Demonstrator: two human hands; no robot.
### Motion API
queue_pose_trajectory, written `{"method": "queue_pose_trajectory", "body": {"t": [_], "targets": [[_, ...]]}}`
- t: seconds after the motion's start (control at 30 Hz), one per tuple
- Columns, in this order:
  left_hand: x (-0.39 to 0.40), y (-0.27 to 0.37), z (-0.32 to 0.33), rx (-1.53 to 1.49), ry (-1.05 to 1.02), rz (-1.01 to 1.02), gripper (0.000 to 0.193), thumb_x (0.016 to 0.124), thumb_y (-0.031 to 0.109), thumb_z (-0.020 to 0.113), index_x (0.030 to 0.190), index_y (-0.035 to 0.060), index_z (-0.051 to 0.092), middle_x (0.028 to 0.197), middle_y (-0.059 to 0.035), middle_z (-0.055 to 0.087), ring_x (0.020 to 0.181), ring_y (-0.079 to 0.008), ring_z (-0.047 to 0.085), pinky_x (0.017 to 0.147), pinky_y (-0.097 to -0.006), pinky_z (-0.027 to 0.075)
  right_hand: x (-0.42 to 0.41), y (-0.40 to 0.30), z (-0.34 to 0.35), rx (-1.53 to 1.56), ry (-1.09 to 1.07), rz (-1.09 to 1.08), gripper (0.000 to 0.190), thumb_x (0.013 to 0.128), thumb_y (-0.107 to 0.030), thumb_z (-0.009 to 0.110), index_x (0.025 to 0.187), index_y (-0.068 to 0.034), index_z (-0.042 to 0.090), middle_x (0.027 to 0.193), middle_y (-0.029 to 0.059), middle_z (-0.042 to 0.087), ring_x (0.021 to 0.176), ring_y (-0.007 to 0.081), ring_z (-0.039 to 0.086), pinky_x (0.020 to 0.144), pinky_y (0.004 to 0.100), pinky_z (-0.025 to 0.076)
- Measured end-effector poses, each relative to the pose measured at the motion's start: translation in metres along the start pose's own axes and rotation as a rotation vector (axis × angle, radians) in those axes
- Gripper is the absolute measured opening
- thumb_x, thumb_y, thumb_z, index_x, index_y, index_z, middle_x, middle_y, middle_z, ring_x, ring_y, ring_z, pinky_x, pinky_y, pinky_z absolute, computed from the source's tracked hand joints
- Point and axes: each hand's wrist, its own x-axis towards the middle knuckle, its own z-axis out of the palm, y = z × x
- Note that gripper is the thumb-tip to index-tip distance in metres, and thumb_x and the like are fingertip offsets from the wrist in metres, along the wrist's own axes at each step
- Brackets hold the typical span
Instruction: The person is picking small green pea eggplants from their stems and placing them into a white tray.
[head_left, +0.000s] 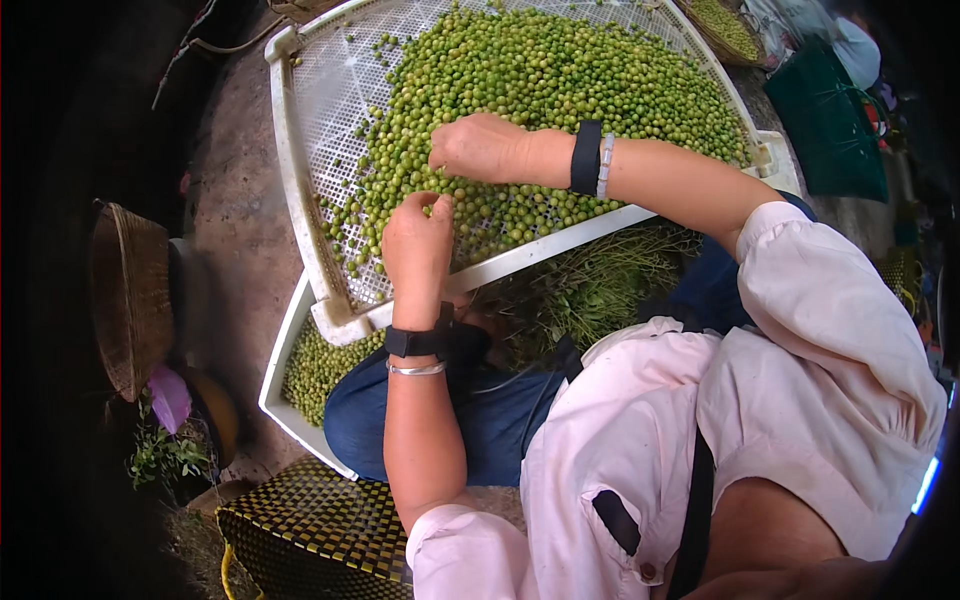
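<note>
A wide heap of small round green fruits (570, 67) covers much of a white plastic mesh tray (551, 247) before me. My right hand (476, 148) reaches across the heap with its fingers curled down, so the fingertips are mostly hidden. Just nearer to me, my left hand (418, 236) is at the tray's near edge, thumb and forefinger bent towards each other. Whether either hand pinches a fruit is not visible. Around the left hand the fruits thin out and the mesh shows through.
Under the tray's left corner stands a white container (281, 375) of more fruits. Leafy stems (600, 289) lie below the near rim. A yellow-and-black woven basket (322, 517) is at lower left, a wicker basket (135, 292) further left, and a dark green bag (825, 124) at upper right.
</note>
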Motion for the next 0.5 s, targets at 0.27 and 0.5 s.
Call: {"method": "queue_pose_trajectory", "body": {"t": [0.27,0.5], "targets": [[0.008,-0.003,-0.031,-0.774,0.128,-0.239,0.021,0.086,0.015,0.059,0.094,-0.0029,0.063,0.061,-0.0017,0.057,0.048,-0.0084,0.048,0.044,-0.0210,0.034,-0.021,0.010,0.004,0.444,-0.178,0.318,0.014,0.079,-0.020,0.065,0.080,-0.006,0.065,0.071,0.0119,0.064,0.076,0.0289,0.065,0.070,0.0418,0.049],[0.011,0.002,-0.040,-1.123,0.178,-0.393,0.011,0.087,0.014,0.058,0.092,0.0042,0.062,0.060,0.0003,0.054,0.045,-0.0055,0.042,0.040,-0.0186,0.029,-0.016,-0.013,0.002,0.171,-0.124,0.072,0.018,0.074,-0.021,0.069,0.081,-0.004,0.066,0.078,0.0114,0.064,0.078,0.0294,0.063,0.070,0.0430,0.050]]}}
